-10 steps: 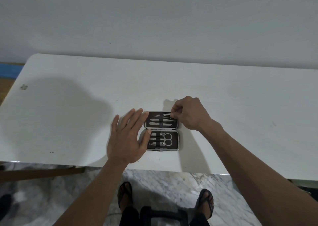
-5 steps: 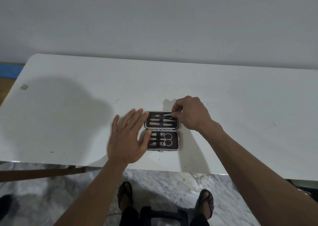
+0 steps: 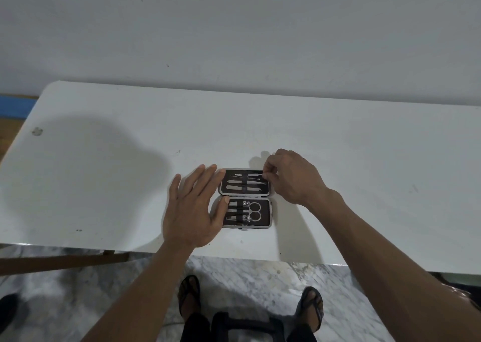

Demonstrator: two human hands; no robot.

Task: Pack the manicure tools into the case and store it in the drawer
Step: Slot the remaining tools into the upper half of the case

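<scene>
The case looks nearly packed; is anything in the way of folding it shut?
Only the hands. The left hand lies flat against the open case, thumb over its near half; the right hand pinches a thin tool in the far half.

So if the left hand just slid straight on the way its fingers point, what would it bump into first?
Probably the far half of the open case: the left hand points up-right, fingertips already at its left edge.

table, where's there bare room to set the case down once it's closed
The table is bare right of the right hand and across the left half beyond the left hand. It is crowded only around the open case between them.
</scene>
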